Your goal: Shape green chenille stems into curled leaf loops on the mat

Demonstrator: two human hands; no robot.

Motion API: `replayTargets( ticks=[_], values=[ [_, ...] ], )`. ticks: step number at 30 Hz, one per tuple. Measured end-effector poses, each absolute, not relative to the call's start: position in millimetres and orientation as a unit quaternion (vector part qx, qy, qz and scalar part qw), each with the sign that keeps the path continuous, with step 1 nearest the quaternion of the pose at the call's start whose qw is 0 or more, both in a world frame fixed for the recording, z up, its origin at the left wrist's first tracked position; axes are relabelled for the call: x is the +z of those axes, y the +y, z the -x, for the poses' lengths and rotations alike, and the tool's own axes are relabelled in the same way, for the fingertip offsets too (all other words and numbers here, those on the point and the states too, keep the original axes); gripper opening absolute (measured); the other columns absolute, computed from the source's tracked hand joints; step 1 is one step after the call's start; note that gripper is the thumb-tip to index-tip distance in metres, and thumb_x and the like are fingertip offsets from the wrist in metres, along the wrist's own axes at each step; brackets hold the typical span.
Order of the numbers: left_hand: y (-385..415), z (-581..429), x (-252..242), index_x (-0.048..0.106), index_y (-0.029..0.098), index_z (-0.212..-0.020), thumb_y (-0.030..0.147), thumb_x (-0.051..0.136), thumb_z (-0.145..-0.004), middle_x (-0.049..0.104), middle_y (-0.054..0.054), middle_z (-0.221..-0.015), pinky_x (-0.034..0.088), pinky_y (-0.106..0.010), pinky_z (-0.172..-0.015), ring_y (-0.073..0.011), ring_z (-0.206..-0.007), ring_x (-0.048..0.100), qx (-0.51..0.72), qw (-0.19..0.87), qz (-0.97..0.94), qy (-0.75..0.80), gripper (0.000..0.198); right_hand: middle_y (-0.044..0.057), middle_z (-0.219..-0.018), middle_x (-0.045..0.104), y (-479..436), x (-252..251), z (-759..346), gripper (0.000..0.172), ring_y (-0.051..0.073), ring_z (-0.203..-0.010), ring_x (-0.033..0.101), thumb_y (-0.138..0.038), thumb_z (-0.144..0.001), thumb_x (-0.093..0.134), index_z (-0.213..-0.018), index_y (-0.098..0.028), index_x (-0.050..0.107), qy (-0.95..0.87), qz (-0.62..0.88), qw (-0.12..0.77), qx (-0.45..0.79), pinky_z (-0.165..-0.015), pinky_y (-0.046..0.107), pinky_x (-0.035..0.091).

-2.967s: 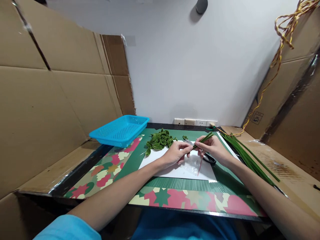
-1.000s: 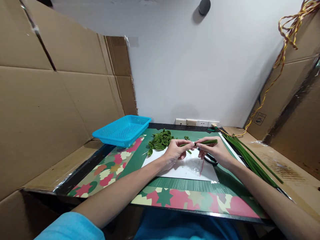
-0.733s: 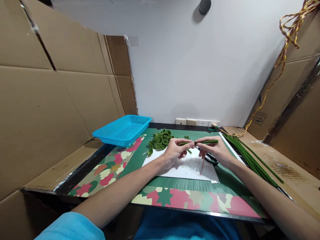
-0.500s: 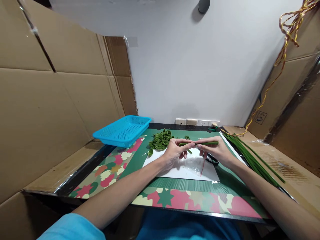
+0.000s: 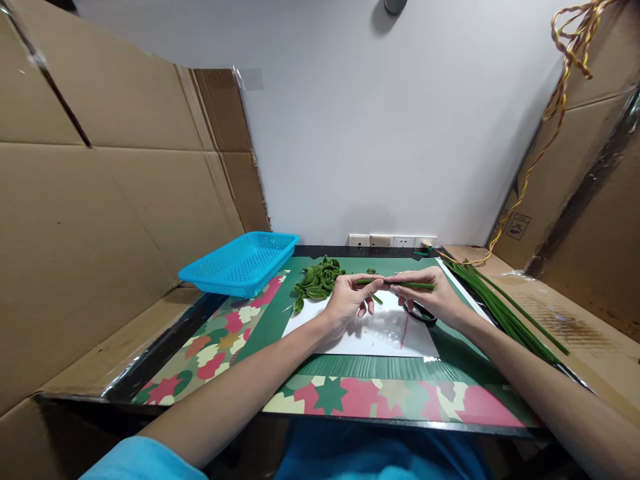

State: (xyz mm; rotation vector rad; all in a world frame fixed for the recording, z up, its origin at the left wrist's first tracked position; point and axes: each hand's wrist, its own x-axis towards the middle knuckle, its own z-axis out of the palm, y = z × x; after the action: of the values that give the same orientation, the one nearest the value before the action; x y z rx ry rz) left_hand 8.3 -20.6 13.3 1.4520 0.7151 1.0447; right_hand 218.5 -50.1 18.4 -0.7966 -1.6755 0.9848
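Bare white wall (image 5: 390, 133) backs your station, with cardboard panels (image 5: 150, 153) at left and right and a row of sockets (image 5: 393, 241) low on the far side. On the table, a green mat (image 5: 270, 333) with camouflage-patterned borders carries a white sheet (image 5: 340, 345). Your left hand (image 5: 347, 300) and right hand (image 5: 425, 290) meet above this sheet. Each has thumb and fingertips closed in a pinch on the slender green strip (image 5: 410, 287), which lies roughly level across both; its exact join at your fingertips is too small to tell. Below them you have a clear plastic bag (image 5: 387, 325) on the sheet and, beside your right hand, a black looped handle (image 5: 426, 316). Looped green pieces (image 5: 320, 277) are heaped beyond your left hand; a blue basket (image 5: 227, 285) stands far left. Long green stems (image 5: 505, 310) lie at right.
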Motion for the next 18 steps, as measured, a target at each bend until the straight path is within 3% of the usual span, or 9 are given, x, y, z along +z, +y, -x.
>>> replayTargets(
  ticks=[8,12,14,18],
  values=[
    [-20.0,-8.3,13.5,0.078,0.009,-0.097,0.054,0.082,-0.076,0.076,-0.014,-0.091,0.032,-0.019,-0.035,-0.0060,-0.044,0.053,0.450,0.567,-0.617,0.309,0.050,0.008,-0.079,0.077,-48.8,14.2,-215.8,0.034,0.015,-0.052,0.063,-0.045,-0.079,0.083,-0.097,-0.016,0.080,-0.661,0.355,0.529,0.397,-0.045,0.028,0.052],
    [-18.8,-7.3,12.3,0.076,0.008,-0.095,0.054,0.082,-0.076,0.076,-0.015,-0.095,0.031,-0.019,-0.036,-0.0046,-0.045,0.051,0.440,0.590,-0.604,0.305,0.050,0.008,-0.084,0.078,-49.9,10.2,-214.4,0.032,0.016,-0.052,0.064,-0.045,-0.084,0.078,-0.101,-0.018,0.079,-0.687,0.373,0.537,0.318,-0.048,0.032,0.056],
    [-18.5,-6.2,12.1,0.076,0.008,-0.095,0.053,0.083,-0.076,0.076,-0.015,-0.096,0.030,-0.019,-0.037,-0.0043,-0.046,0.050,0.437,0.608,-0.588,0.305,0.049,0.009,-0.091,0.080,-50.6,7.8,-215.5,0.028,0.019,-0.059,0.069,-0.043,-0.088,0.073,-0.105,-0.021,0.080,-0.716,0.381,0.544,0.214,-0.056,0.034,0.060],
    [-20.5,-3.9,14.6,0.076,0.009,-0.097,0.051,0.084,-0.075,0.075,-0.014,-0.099,0.026,-0.018,-0.038,-0.0024,-0.047,0.047,0.421,0.643,-0.562,0.304,0.048,0.007,-0.105,0.080,-51.4,4.8,-223.1,0.023,0.026,-0.090,0.077,-0.035,-0.095,0.063,-0.107,-0.027,0.081,-0.779,0.358,0.512,0.058,-0.082,0.039,0.063]
  ],
)
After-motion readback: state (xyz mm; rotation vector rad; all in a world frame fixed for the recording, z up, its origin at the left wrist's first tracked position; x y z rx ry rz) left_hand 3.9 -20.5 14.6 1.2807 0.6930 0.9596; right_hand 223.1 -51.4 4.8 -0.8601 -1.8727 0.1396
